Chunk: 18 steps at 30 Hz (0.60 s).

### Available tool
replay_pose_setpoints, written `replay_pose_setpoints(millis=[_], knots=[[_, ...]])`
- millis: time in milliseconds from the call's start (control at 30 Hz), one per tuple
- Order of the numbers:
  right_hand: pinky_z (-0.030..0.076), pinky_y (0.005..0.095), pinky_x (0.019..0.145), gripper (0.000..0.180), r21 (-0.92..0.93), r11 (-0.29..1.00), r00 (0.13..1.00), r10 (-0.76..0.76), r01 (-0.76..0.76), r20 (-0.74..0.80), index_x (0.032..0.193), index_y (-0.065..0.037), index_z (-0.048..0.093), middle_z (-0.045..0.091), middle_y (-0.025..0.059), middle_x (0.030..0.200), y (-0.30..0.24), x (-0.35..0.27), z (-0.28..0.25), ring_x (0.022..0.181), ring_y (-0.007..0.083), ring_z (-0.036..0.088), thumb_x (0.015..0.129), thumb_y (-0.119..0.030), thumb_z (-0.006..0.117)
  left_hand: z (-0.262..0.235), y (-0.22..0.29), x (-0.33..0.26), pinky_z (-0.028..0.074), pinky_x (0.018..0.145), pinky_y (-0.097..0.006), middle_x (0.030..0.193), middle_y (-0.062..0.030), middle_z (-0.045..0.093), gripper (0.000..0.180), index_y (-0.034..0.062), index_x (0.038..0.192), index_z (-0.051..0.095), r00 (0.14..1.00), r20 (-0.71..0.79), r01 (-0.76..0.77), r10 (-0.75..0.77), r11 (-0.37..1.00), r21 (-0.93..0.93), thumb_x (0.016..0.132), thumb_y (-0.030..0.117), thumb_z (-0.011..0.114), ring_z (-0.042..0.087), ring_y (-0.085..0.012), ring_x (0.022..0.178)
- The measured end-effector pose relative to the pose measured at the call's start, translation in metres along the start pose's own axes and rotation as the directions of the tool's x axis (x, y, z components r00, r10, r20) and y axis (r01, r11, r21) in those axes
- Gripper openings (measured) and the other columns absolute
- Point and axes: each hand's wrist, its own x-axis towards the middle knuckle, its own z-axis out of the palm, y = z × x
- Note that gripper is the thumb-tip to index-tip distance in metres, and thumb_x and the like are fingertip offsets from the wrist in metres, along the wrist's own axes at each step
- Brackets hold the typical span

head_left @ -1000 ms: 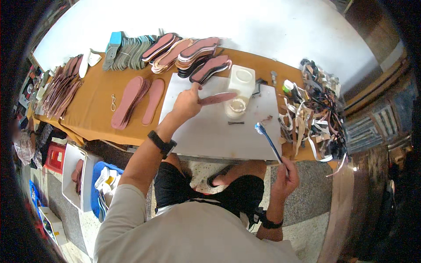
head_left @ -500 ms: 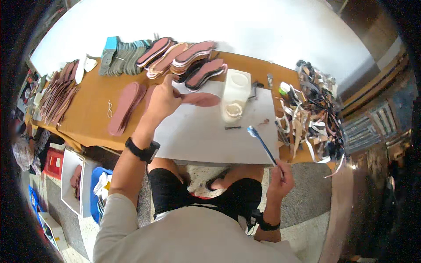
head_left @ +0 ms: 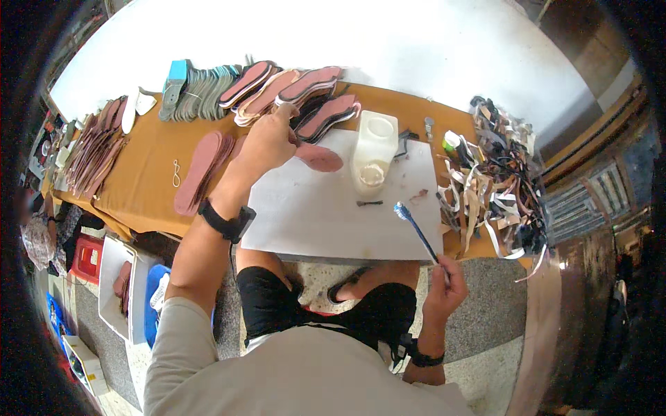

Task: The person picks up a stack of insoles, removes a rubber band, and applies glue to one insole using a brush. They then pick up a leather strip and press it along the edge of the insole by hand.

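My left hand is closed over a reddish-brown insole, whose free end sticks out to the right above a white sheet. The fingertips reach the near edge of the stacked insoles, and the exact grip is hidden. My right hand holds a blue toothbrush by its handle, beyond the table's front edge, bristle head up and to the left. Between the hands stands a cream plastic container with a round opening near its front end.
More insoles lie left of the white sheet. Grey-green pieces stand in a row behind, and brown pieces fill the far left. A tangled heap of straps covers the right end. White and blue bins stand on the floor at left.
My left hand has shifted up and right toward the stacked insoles. The insole beside it now tilts down to the right and shows less. The toothbrush has barely moved.
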Motion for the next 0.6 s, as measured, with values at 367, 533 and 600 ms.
replay_pose_setpoints(millis=[367,533,600], knots=[[0.052,0.0366,0.081,0.019,-0.021,0.999,0.998,0.042,-0.043,-0.035,0.102,0.003,0.071,0.069,0.0122,0.092,0.000,-0.004,-0.008,0.088,0.0248,0.065,0.094,-0.015,0.067,0.007,0.017,0.024,0.055,0.074,-0.045,0.081,-0.0180,0.073,0.038,-0.0007,0.111,0.059,0.995,-0.042,-0.088,0.089,0.996,0.011,0.074,-0.002,0.072,0.072,-0.0348,0.082],[0.052,0.0387,0.082,0.021,-0.046,0.998,0.998,0.048,-0.049,-0.029,0.104,0.002,0.072,0.071,0.0143,0.096,0.001,-0.006,-0.010,0.089,0.0276,0.067,0.094,-0.015,0.067,0.005,0.020,0.033,0.056,0.070,-0.042,0.086,-0.0195,0.071,0.043,0.0000,0.112,0.060,0.989,-0.027,-0.142,0.143,0.990,0.021,0.072,-0.004,0.074,0.073,-0.0312,0.079],[0.052,0.0388,0.082,0.021,-0.042,0.998,0.998,0.048,-0.049,-0.038,0.105,0.002,0.073,0.071,0.0144,0.096,0.003,-0.006,-0.009,0.090,0.0280,0.067,0.094,-0.015,0.068,0.001,0.027,0.035,0.055,0.076,-0.047,0.084,-0.0201,0.072,0.037,0.0001,0.109,0.061,0.991,-0.022,-0.133,0.134,0.991,0.031,0.074,-0.001,0.071,0.072,-0.0369,0.083]])
